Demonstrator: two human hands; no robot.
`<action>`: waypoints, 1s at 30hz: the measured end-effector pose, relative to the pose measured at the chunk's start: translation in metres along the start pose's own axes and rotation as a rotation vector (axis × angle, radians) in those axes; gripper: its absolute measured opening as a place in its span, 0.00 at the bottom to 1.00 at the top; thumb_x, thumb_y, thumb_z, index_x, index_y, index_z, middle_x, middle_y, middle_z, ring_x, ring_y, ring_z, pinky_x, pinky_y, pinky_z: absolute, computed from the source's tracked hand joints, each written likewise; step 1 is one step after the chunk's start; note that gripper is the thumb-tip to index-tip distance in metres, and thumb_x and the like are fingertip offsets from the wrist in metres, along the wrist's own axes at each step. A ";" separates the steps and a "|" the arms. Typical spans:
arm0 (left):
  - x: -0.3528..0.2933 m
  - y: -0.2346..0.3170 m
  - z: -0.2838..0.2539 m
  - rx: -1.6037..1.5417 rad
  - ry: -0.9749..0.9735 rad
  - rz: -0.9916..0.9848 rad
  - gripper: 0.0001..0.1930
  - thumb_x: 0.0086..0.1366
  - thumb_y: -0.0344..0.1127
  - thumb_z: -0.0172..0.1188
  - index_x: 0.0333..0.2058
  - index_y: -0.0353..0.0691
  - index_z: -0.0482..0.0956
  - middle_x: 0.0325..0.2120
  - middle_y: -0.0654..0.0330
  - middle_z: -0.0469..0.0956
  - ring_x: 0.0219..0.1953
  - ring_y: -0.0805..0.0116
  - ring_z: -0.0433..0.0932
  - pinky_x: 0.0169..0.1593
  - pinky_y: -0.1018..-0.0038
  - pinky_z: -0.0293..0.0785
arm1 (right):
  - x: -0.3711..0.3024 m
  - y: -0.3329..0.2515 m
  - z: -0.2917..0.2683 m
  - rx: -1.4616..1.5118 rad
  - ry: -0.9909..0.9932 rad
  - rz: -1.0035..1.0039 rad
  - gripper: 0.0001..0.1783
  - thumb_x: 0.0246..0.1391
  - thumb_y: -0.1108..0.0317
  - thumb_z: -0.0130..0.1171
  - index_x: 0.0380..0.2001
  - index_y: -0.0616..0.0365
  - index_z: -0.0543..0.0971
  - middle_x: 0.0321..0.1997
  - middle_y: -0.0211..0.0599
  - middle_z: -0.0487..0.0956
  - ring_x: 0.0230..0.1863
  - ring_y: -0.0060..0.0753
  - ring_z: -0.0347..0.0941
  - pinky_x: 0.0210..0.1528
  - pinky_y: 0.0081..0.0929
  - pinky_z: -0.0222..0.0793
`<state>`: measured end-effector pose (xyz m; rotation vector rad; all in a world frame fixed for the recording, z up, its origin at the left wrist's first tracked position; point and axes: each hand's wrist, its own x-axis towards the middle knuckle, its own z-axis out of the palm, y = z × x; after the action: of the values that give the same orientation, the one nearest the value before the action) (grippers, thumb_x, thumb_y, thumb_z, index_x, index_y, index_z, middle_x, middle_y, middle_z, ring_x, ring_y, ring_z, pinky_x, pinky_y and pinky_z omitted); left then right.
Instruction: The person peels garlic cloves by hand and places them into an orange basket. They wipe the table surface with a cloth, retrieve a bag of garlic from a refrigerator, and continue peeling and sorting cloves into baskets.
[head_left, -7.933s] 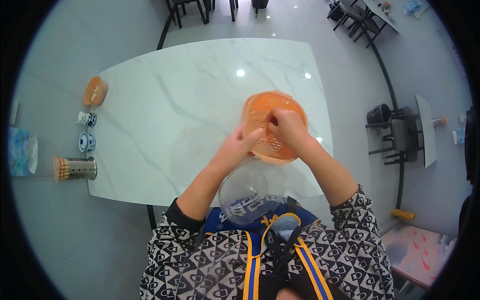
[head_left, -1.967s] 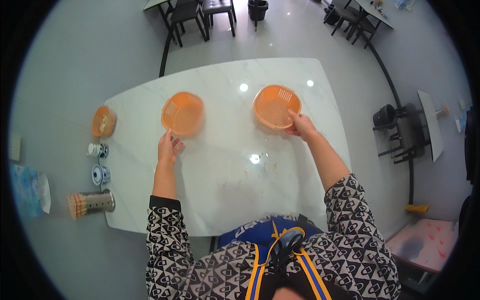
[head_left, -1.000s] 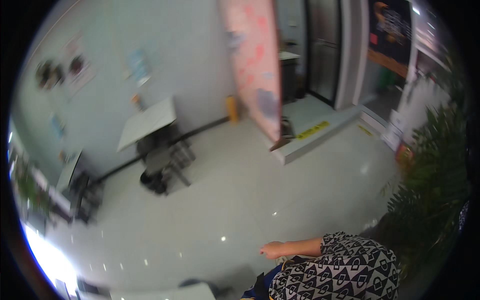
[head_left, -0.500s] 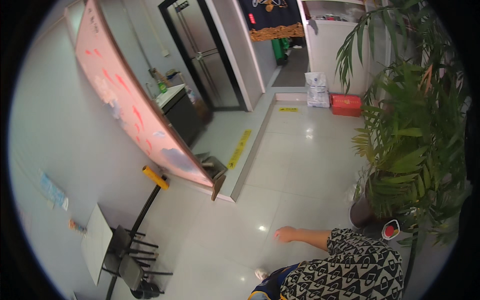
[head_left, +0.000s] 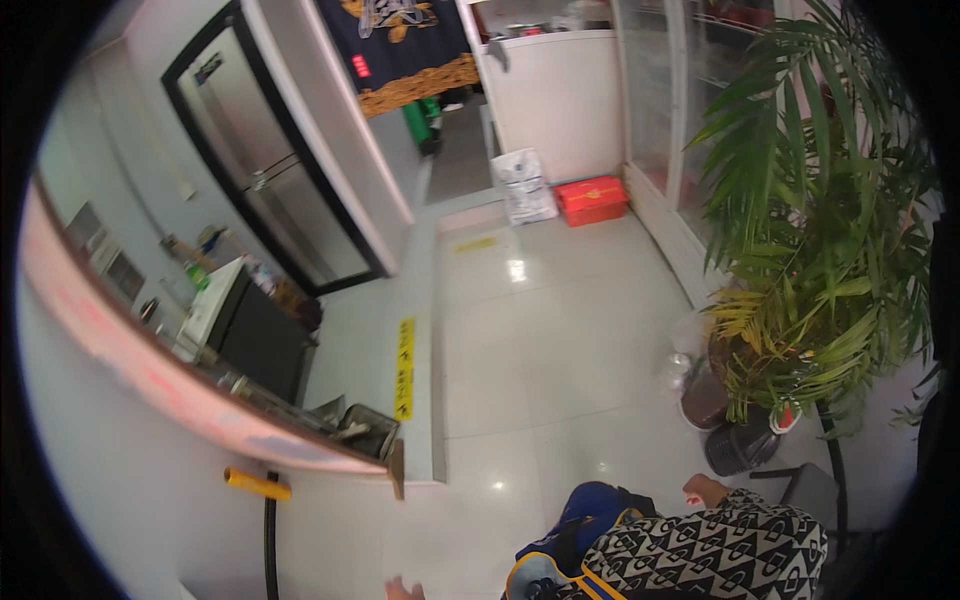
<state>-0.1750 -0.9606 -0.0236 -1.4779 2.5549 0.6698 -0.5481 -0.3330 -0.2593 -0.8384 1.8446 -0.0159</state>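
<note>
My right hand [head_left: 708,489] is at the lower right, just past the black-and-white patterned sleeve [head_left: 740,540]. It is small and partly smeared, with a pinkish patch at its fingertips, so its grip is unclear. Nearest to it are a dark ribbed basket [head_left: 742,446] on the floor and a grey chair [head_left: 808,495]. At the bottom edge, left of my body, only the fingers of my left hand [head_left: 403,590] show, apart and with nothing visible in them. A blue apron [head_left: 590,515] with yellow edging hangs over my front.
A raised step [head_left: 425,400] with a yellow strip runs along the left, behind a pink partition [head_left: 130,360]. Potted palms [head_left: 800,270] line the right side. Ahead stand a white sack [head_left: 524,187], a red box [head_left: 591,200] and a glass-door cabinet [head_left: 655,110].
The view has swung right and moved forward, and the table and chairs at left have gone out of sight. My right hand has drawn back toward my body; my left fingers have come into view.
</note>
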 end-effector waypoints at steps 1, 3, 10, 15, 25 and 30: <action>0.042 0.041 -0.010 0.077 0.009 0.105 0.27 0.59 0.42 0.57 0.55 0.35 0.66 0.56 0.45 0.65 0.61 0.52 0.61 0.64 0.60 0.55 | 0.000 -0.002 0.015 0.391 0.100 0.118 0.13 0.48 0.65 0.59 0.19 0.62 0.71 0.16 0.37 0.65 0.27 0.36 0.72 0.30 0.39 0.66; 0.108 0.131 -0.024 0.098 -0.040 0.281 0.25 0.55 0.27 0.56 0.53 0.35 0.66 0.60 0.40 0.53 0.54 0.46 0.68 0.54 0.65 0.69 | 0.003 0.007 0.025 0.261 0.222 -0.187 0.14 0.48 0.62 0.60 0.20 0.61 0.70 0.16 0.34 0.66 0.27 0.32 0.73 0.31 0.36 0.67; 0.283 0.357 0.029 -0.241 -0.075 0.658 0.23 0.53 0.34 0.62 0.48 0.34 0.71 0.48 0.44 0.71 0.42 0.49 0.75 0.48 0.64 0.71 | 0.044 0.063 -0.099 0.281 0.493 -0.264 0.09 0.46 0.65 0.58 0.17 0.56 0.78 0.22 0.38 0.77 0.22 0.39 0.70 0.27 0.39 0.65; 0.359 0.386 0.121 -0.262 -0.426 0.492 0.14 0.54 0.37 0.61 0.36 0.34 0.76 0.34 0.46 0.76 0.39 0.52 0.76 0.43 0.63 0.71 | 0.148 0.064 -0.305 -0.092 0.341 0.424 0.05 0.34 0.67 0.60 0.14 0.55 0.77 0.18 0.45 0.76 0.24 0.49 0.74 0.25 0.46 0.67; 0.507 0.459 0.151 -0.113 -0.638 -0.208 0.15 0.56 0.35 0.56 0.42 0.36 0.74 0.35 0.50 0.75 0.36 0.57 0.77 0.37 0.63 0.75 | 0.253 0.144 -0.563 0.518 0.884 0.058 0.11 0.51 0.67 0.52 0.37 0.55 0.77 0.31 0.39 0.79 0.28 0.38 0.77 0.26 0.33 0.73; 0.655 0.577 0.149 -0.230 -0.624 -0.300 0.15 0.58 0.33 0.54 0.44 0.37 0.73 0.36 0.52 0.75 0.34 0.59 0.77 0.33 0.64 0.77 | 0.277 0.193 -0.564 0.506 0.528 0.526 0.10 0.46 0.65 0.53 0.26 0.58 0.80 0.26 0.44 0.80 0.25 0.39 0.78 0.29 0.37 0.73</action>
<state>-1.0208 -1.1720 -0.1795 -1.3836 1.7974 1.1788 -1.1684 -0.5436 -0.3097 0.0297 2.3590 -0.3857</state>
